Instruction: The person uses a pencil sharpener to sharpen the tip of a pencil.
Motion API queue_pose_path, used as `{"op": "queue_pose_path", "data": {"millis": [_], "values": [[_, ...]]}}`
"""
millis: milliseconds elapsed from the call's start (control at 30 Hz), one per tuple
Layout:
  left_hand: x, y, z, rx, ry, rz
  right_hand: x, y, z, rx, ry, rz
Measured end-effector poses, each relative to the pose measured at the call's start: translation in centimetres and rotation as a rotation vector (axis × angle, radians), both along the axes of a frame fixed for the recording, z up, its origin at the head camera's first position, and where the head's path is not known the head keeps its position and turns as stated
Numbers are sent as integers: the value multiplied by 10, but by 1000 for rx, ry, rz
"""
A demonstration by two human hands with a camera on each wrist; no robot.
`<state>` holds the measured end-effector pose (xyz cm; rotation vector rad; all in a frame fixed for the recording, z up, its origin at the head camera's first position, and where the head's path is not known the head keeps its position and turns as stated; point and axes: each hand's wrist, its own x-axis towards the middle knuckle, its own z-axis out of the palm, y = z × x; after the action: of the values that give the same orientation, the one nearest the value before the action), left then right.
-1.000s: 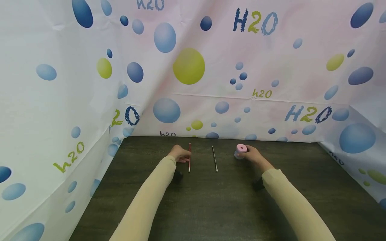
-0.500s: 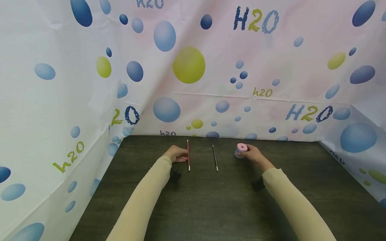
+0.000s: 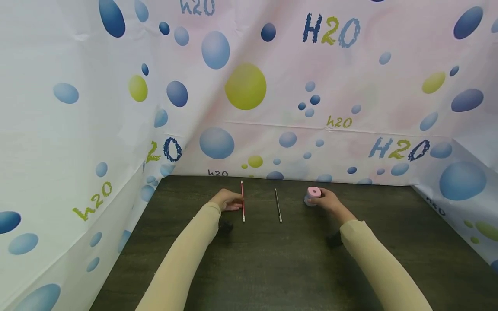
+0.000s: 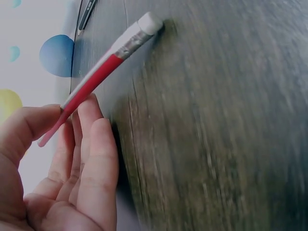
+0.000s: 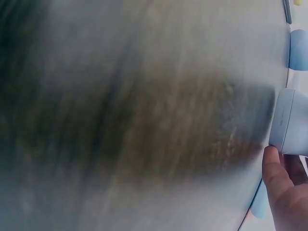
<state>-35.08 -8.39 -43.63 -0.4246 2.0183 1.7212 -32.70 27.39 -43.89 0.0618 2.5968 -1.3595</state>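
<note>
A loose pencil (image 3: pixel 278 206) is laid on the table (image 3: pixel 268 268). To its left, a second pencil (image 3: pixel 243 210) is pinched by the left hand (image 3: pixel 227 200); to its right, a cylinder (image 3: pixel 311 195) is gripped by the right hand (image 3: pixel 330 202), though table contact is hard to judge. Behind, a sheet (image 3: pixel 256 129) is hung.

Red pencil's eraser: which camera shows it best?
The left wrist view: the eraser is large, its metal band clear. The head view shows only a small pale tip; the right wrist view doesn't show it.
</note>
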Motion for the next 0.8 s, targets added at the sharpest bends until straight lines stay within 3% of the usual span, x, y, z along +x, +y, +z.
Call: {"op": "queue_pose_path", "data": {"millis": [233,467,633,800], "values": [[-1,-7,0,-13,-17,-1,2,3,3,-42,1,-10],[5,-16,4,-11,2,-16,1,11,1,-44,32,34],[12,-20,12,-47,26,-62,9,4,13,-40,-2,-6],[16,-26,14,-56,56,-83,12,6,19,-52,6,4]]}}
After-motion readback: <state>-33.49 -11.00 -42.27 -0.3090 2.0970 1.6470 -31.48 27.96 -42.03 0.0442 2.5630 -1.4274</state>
